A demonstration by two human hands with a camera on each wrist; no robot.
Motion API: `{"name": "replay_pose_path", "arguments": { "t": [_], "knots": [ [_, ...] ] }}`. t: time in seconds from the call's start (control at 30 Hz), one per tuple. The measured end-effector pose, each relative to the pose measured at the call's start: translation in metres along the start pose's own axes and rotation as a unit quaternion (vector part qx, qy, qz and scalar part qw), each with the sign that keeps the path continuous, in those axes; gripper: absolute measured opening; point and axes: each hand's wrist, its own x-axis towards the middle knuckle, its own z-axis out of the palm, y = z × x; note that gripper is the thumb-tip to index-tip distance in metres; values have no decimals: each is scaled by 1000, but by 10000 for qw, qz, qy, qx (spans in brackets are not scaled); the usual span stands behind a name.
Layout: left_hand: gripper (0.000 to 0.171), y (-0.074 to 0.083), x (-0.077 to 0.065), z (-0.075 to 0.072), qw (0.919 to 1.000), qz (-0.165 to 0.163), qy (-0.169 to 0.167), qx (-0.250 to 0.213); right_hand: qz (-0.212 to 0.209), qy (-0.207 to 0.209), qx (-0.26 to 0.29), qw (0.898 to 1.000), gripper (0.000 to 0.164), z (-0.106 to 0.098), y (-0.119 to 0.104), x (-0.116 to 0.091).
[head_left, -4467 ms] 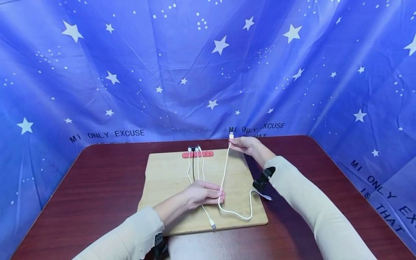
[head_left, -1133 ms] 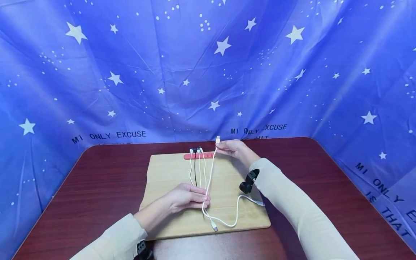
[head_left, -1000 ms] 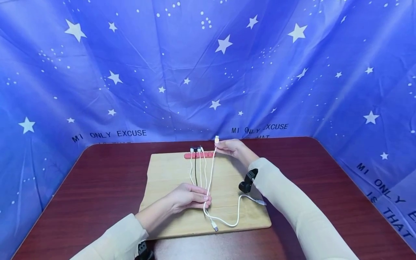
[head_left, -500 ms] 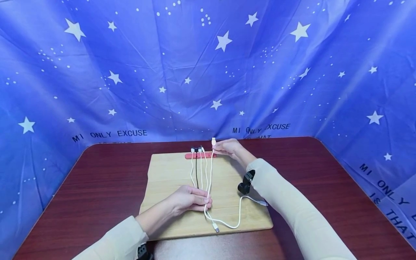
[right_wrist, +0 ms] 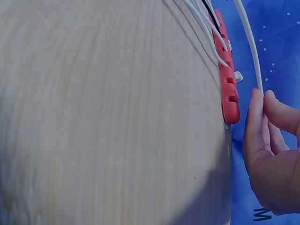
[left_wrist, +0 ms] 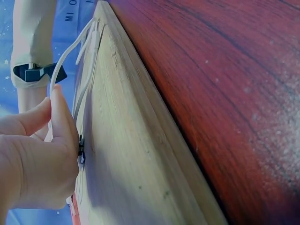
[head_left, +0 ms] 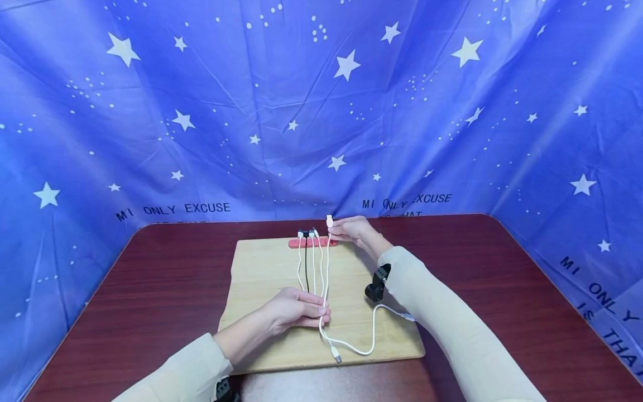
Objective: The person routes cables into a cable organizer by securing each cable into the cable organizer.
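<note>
A white USB cable point(head_left: 328, 268) is stretched between my two hands above the wooden board point(head_left: 266, 262). My right hand point(head_left: 356, 230) pinches it just under its upright plug point(head_left: 329, 221), past the board's far edge. My left hand point(head_left: 298, 309) pinches the same cable lower down, near the front. In the right wrist view, my right hand point(right_wrist: 276, 154) holds the cable point(right_wrist: 251, 37) beside the red cable-clip strip point(right_wrist: 229, 96), whose two nearest slots hold nothing. Several other cables, white and one black, sit in the strip's remaining slots.
The held cable curves to a loose plug point(head_left: 407, 316) near the board's right edge. Another plug point(head_left: 335, 353) lies at the board's front edge. The board rests on a dark red wooden table point(head_left: 150, 290), with a blue starry cloth point(head_left: 291, 84) behind it.
My right hand has brought the plug end leftward from right of the strip to over its right end. My left hand has shifted slightly left with the cable. Both keep their pinch.
</note>
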Motion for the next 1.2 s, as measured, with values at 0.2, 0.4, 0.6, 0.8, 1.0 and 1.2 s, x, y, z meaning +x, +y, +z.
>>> {"name": "replay_pose_path", "arguments": {
  "t": [0.2,0.4,0.6,0.8,1.0,1.2],
  "knots": [
    [32,0,1,4,9999,-3,96,-34,-165,34,-259,9995,43,3,5,3],
    [32,-4,5,12,9992,27,332,-198,-396,279,-700,9964,41,6,9,5],
    [28,-1,6,17,9980,98,618,-75,-690,614,-1246,9879,40,6,10,6],
    [27,-4,6,21,9958,142,901,117,-921,769,-1877,9749,37,6,16,11],
    [23,-9,6,28,9900,348,1157,725,-1035,1115,-2815,9474,29,13,18,11],
    [13,-3,8,35,9813,372,1480,1175,-1089,1665,-3382,9198,21,26,11,6]
  ]
}}
